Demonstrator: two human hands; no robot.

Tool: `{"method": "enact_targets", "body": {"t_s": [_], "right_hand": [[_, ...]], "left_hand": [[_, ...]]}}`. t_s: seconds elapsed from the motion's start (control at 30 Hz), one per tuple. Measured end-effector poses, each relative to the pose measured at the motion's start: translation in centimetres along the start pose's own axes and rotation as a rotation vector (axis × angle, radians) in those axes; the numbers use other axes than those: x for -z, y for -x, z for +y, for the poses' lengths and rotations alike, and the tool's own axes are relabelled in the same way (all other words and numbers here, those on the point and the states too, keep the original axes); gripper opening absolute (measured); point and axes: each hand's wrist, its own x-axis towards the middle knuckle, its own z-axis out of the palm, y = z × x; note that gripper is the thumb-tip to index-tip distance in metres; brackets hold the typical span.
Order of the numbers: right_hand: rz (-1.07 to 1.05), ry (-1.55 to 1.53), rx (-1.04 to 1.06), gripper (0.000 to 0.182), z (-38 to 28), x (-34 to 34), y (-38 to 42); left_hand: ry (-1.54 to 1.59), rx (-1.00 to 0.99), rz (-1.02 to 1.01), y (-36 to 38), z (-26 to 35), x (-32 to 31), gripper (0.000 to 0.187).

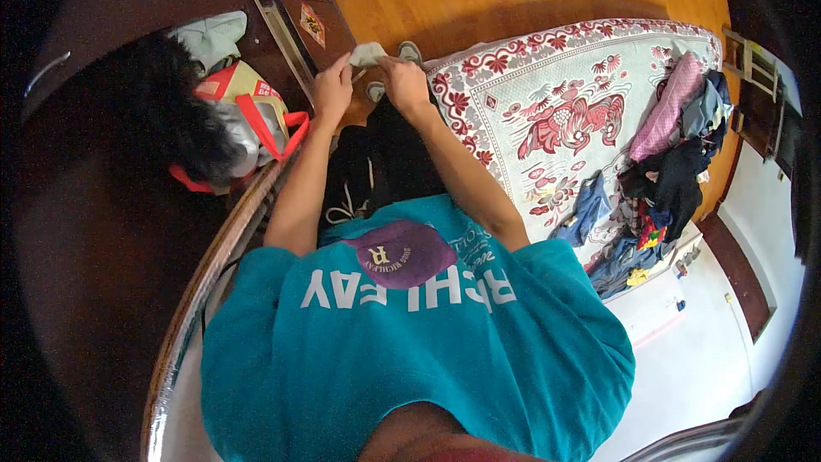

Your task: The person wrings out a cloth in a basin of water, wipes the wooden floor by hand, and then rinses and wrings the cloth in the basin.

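A small pale cloth (368,55) is stretched between my two hands, above my dark trousers. My left hand (333,88) pinches one side of it. On the other side, my right hand (404,83) has its fingers closed on the cloth. The cloth's exact shape is too small to tell. Just beyond my hands, light-coloured footwear (410,52) shows on the wooden floor.
To the right lies a bed with a red-and-white patterned cover (513,77), with a heap of clothes (676,180) at its far side. At the left are a red-handled bag (265,120) and a dark furry item (184,111).
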Motion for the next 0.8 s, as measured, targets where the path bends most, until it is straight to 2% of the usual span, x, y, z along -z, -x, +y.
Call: {"method": "enact_targets", "body": {"t_s": [0.03, 0.07, 0.1, 0.2, 0.33, 0.47, 0.8], "right_hand": [[0.006, -0.011, 0.014, 0.022, 0.1, 0.2, -0.1], [0.008, -0.021, 0.022, 0.022, 0.1, 0.3, 0.3], [0.032, -0.009, 0.011, 0.011, 0.2, 0.1, 0.1], [0.052, 0.004, 0.085, 0.012, 1.4, -0.1, -0.1], [0.029, 0.017, 0.112, 0.021, 2.2, 0.3, 0.2], [-0.035, 0.006, 0.052, 0.018, 2.3, 0.7, 0.9], [0.207, -0.072, 0.003, 0.019, 3.3, -4.3, 3.4]], "left_hand": [[-0.033, 0.112, -0.067, 0.1, 0.9, 0.3, 0.032], [-0.041, 0.114, -0.082, 0.6, 0.7, 0.2, 0.032], [-0.015, 0.074, -0.049, 0.7, 0.6, -0.1, 0.031], [0.054, 0.030, -0.028, 0.7, 0.3, -0.9, 0.030], [0.094, 0.039, -0.055, 0.7, 0.2, -1.9, 0.030], [0.089, 0.038, -0.068, 1.1, -0.3, -2.9, 0.030], [0.105, -0.124, -0.023, 1.7, -3.0, -4.2, 0.028]]}}
